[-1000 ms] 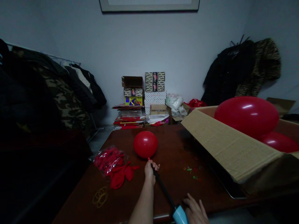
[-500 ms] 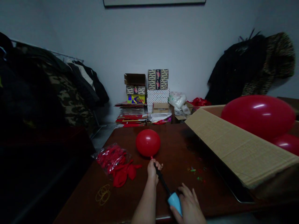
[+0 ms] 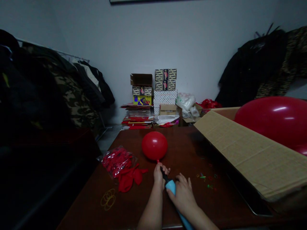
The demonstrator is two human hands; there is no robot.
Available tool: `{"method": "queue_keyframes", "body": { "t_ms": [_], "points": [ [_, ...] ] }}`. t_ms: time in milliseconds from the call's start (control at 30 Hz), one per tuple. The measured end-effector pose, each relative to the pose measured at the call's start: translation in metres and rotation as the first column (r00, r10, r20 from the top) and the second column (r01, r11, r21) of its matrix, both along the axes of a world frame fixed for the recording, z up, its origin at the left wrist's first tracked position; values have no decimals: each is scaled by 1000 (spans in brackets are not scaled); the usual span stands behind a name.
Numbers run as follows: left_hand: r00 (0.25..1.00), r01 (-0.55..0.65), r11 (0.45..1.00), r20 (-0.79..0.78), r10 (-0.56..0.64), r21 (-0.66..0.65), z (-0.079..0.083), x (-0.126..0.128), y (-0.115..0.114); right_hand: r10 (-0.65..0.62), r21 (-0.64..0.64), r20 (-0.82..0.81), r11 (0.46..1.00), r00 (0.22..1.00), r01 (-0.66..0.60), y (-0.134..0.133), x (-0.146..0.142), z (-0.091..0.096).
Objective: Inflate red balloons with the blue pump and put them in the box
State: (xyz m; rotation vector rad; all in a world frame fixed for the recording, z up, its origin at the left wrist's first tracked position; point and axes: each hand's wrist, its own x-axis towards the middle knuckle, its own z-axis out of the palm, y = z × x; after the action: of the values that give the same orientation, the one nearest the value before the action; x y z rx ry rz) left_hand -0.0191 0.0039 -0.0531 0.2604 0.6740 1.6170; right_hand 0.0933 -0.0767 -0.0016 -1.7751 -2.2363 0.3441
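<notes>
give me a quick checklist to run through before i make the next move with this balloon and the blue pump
1. Left grip closed around the black end of the pump, just below the red balloon: ok.
2. Right grip on the pump's blue part: ok; how firmly, cannot tell.
3. Balloon neck fully seated on the pump: cannot tell, the left grip hides the joint.
4. Red balloon rounded out, no tear on the side in view: ok.
5. Yellow bands and limp red balloons apart from both grips: ok.
6. Cardboard box apart from the pump: ok.
</notes>
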Motion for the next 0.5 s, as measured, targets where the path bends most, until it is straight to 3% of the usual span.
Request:
{"method": "queue_keyframes", "body": {
  "t_ms": [133,267,433,500],
  "points": [
    [998,-62,998,-29,63,4,-3,2,1,-3,11,34,1000,999,3,-5,2,0],
    [995,-95,995,-24,95,-6,-4,3,0,17,40,57,999,998,-19,-23,24,-8],
    [996,-82,997,-41,82,-9,-1,4,-1,129,51,45,990,991,-131,-57,77,-51],
    [996,-78,997,-48,77,-9,-1,5,-2,47,112,55,992,997,-53,-71,94,-67]
  ]
}}
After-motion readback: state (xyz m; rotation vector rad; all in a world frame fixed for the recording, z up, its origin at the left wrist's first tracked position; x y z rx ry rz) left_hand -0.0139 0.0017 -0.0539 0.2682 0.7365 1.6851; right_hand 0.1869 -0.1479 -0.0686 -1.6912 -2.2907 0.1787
